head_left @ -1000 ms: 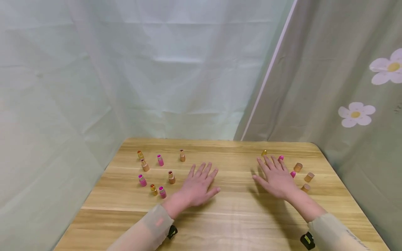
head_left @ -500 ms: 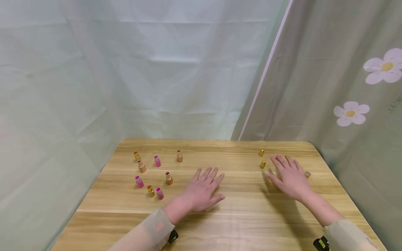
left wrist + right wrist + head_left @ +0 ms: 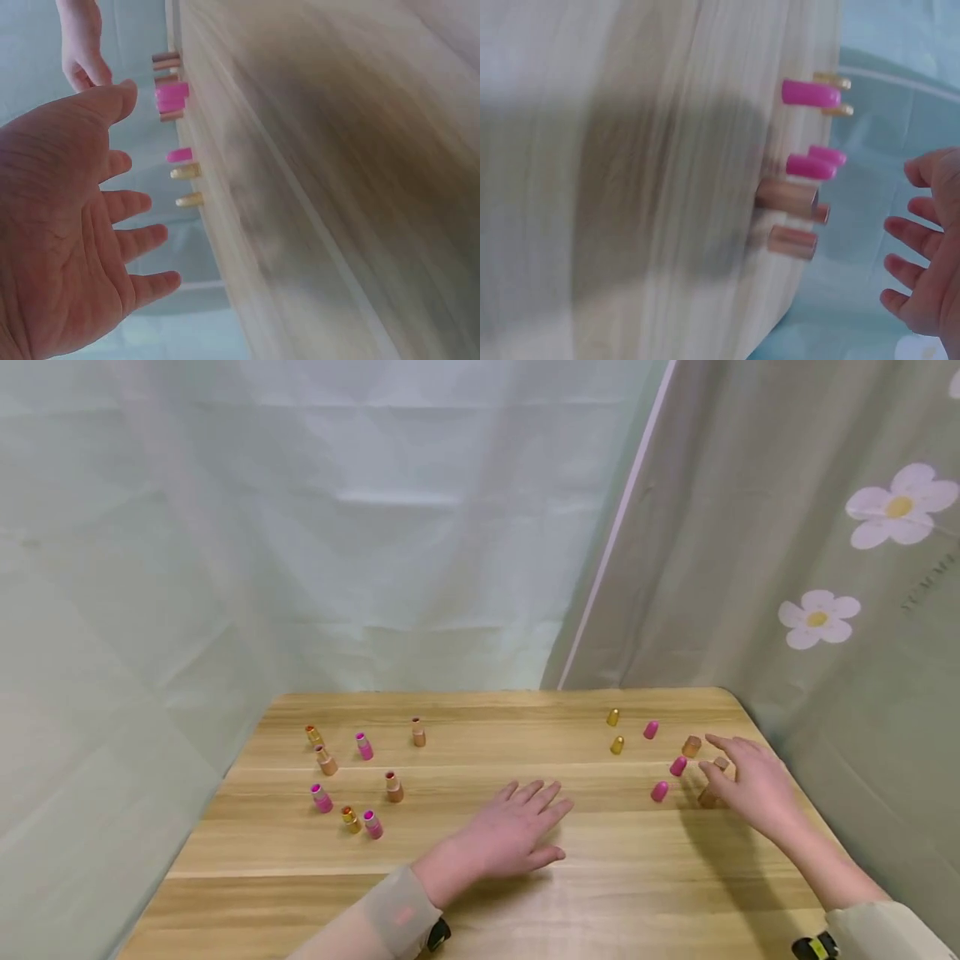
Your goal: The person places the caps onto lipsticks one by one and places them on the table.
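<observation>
Palm down, my left hand (image 3: 517, 831) hovers over the middle of the table with its fingers spread; the left wrist view shows its bare palm (image 3: 67, 232). My right hand (image 3: 753, 785) hangs above three copper caps (image 3: 692, 746), partly covering some of them. Its fingers are loosely bent, and the right wrist view shows a gap between the hand (image 3: 930, 255) and the caps. Left of it stand three pink rounded caps (image 3: 678, 766) and two gold ones (image 3: 617, 745). Uncapped lipstick-like tubes stand at the left: pink (image 3: 321, 798), gold (image 3: 350, 819) and copper (image 3: 393, 787).
The wooden table (image 3: 525, 735) has a pale curtain (image 3: 420, 552) behind it and a greyish flowered curtain (image 3: 705, 543) at the right. A dark wrist camera (image 3: 815, 946) sits at the right sleeve; another (image 3: 438, 933) is at the left sleeve.
My right hand has moved right, uncovering the pink caps and one gold cap, and its fingers have bent. My left hand has shifted right and slightly nearer. The tubes stay put.
</observation>
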`<state>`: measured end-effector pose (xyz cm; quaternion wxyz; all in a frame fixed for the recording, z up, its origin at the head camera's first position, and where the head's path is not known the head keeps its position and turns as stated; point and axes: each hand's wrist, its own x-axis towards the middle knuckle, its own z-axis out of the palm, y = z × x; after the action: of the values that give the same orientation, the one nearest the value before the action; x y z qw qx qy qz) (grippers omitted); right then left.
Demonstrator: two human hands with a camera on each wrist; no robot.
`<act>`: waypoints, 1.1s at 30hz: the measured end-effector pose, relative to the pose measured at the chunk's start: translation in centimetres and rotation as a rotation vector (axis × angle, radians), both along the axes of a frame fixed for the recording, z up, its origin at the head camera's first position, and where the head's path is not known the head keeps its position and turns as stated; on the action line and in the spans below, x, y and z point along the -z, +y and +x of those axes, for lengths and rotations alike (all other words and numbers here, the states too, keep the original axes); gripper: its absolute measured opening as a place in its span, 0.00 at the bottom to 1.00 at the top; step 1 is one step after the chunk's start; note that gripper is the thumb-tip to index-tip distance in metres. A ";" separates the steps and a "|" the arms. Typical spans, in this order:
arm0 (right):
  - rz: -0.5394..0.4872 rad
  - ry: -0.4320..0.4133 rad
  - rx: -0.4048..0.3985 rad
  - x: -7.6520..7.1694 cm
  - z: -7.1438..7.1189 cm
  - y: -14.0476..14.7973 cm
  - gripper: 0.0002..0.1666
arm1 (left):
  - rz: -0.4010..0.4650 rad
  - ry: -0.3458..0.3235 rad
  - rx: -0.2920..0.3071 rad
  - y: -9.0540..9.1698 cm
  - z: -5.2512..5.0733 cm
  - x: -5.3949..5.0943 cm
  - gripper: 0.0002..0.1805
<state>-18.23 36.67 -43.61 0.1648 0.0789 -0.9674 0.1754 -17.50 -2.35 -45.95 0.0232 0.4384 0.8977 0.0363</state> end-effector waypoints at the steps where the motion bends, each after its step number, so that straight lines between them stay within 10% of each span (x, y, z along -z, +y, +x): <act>1: -0.012 -0.008 0.010 0.1 0.2 0.4 0.28 | 0.001 0.004 0.008 0.3 0.1 0.0 0.39; 16: -0.082 -0.260 0.110 2.7 1.8 2.2 0.37 | -0.025 0.028 0.038 3.6 1.0 1.0 0.38; 33: -0.106 -0.261 0.120 4.7 1.6 1.7 0.29 | -0.024 0.051 0.042 5.5 1.7 2.3 0.36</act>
<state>-16.65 38.41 -48.29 0.0518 -0.0114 -0.9729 0.2249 -15.84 3.10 -48.28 0.0066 0.4576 0.8890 0.0139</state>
